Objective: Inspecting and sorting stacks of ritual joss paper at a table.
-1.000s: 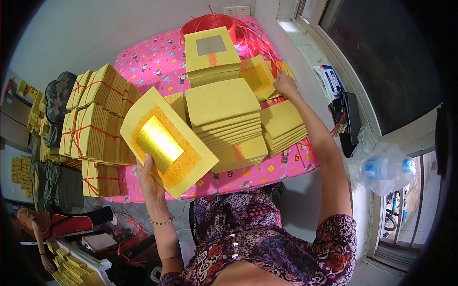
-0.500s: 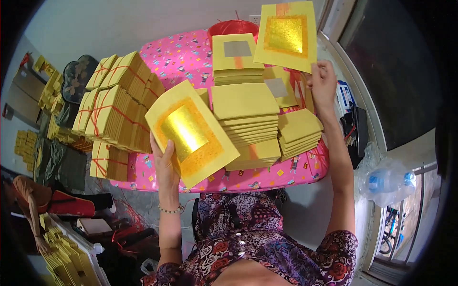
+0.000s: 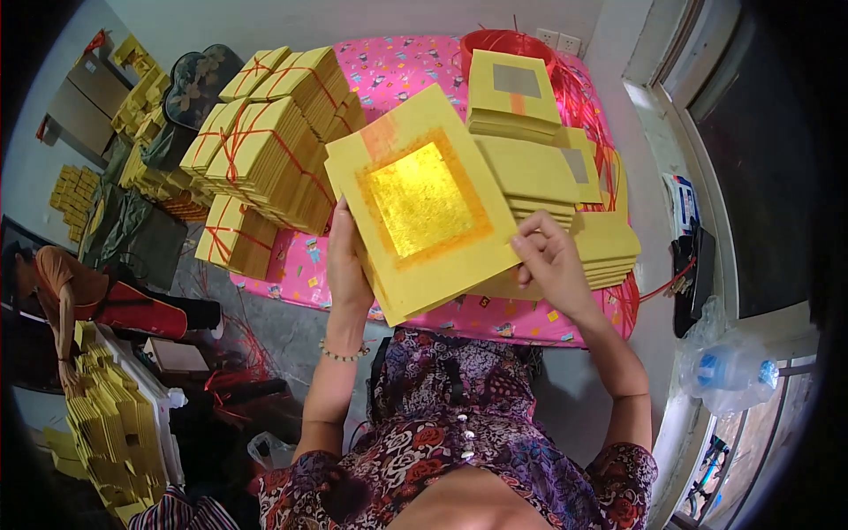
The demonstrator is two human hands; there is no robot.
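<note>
Stack of yellow paper sheets (image 3: 424, 208), top sheet w/ gold foil square in an orange border, is being held up tilted over the near edge of the pink table (image 3: 389, 71). I'm seeing both hands on it. Left hand (image 3: 347, 265) is gripping the stack's lower left edge, fingers going behind, thumb side at the front. Right hand (image 3: 549, 261) is pinching the lower right corner, fingertips curled onto the sheet edge. So both are closed on the stack, none wide.

Behind the stack, centre-right of table: loose piles of yellow sheets (image 3: 530, 168), fanned, some w/ silver squares on top. Left part of table: bundles tied w/ red string (image 3: 265, 150), stacked several high. Red basket (image 3: 505, 42) is sitting at the far edge, red string trailing down the right side.

Further out: another person (image 3: 66, 291) in orange is bending over at far left, more yellow stacks (image 3: 110, 424) near them on the floor side. Water bottle (image 3: 729, 371) in a clear bag is lying by the window at right.
</note>
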